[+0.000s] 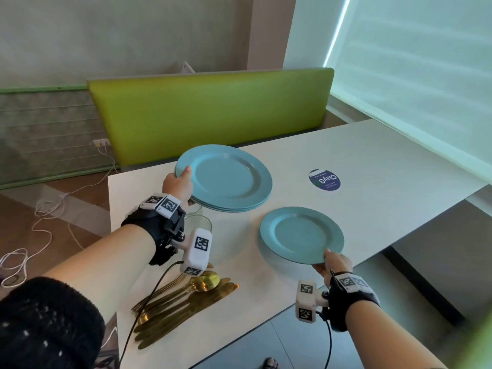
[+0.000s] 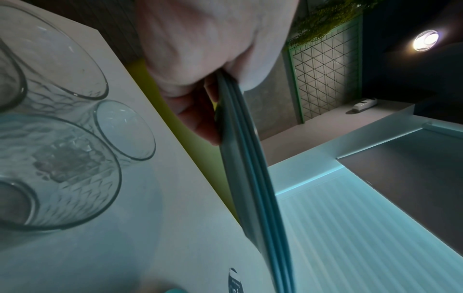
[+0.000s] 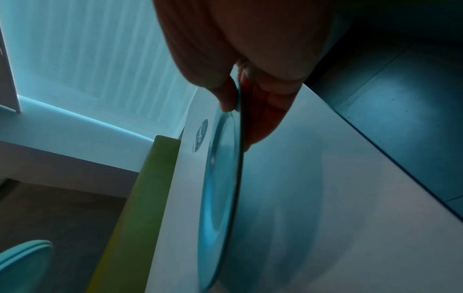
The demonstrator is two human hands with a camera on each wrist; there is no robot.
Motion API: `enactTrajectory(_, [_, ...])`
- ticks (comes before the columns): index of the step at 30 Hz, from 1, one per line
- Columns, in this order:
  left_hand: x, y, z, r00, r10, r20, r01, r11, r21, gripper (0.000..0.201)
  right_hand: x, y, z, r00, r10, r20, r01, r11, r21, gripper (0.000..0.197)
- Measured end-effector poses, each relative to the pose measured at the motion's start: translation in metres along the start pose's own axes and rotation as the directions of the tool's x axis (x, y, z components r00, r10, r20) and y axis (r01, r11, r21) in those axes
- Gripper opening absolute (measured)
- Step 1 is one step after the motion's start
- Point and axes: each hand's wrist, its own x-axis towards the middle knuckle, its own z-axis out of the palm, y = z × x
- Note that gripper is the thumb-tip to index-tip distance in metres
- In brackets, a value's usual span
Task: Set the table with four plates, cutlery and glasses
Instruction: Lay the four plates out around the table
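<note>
**Two hands holding blue plates over a white table**

Four blue plates are in sight: a stack of three (image 1: 231,182) gripped by the left hand (image 1: 177,184), and a single plate (image 1: 301,234) held by the right hand (image 1: 336,265). At least three clear glasses (image 2: 62,170) stand close together on the table under the left wrist. A bundle of gold cutlery (image 1: 183,299) lies near the table's near edge; its pieces are too overlapped to count.

The white table (image 1: 372,166) has bare surface beyond the plates, with one round blue sticker (image 1: 324,180). A green bench back (image 1: 213,113) runs along the far edge.

The left thumb lies on the top rim, fingers curled beneath the stack. The right thumb presses the single plate's near rim, fingers underneath, close to the table's right edge. Whether this plate touches the table cannot be told.
</note>
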Motion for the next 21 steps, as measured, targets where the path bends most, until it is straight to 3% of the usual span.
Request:
enactTrajectory(8, [0.002,-0.005,-0.002,0.999,0.031,0.029,-0.031,1.0,0.0,0.048,0.002,0.02,-0.003,0.995,0.101,0.026,-0.098,0.99,-0.102,0.038])
enactTrajectory(15, [-0.002,-0.006,-0.001,0.998,0.043,0.048,-0.042,0.999,-0.019,0.049,0.001,0.028,-0.003,0.993,0.118,0.019,-0.113,0.977,-0.182,0.045])
enactTrajectory(21, [-0.006,-0.007,-0.003,0.997,0.037,0.071,-0.035,0.999,-0.026,0.046,0.002,0.03,-0.004,0.994,0.112,0.022,-0.105,0.975,-0.194,0.037])
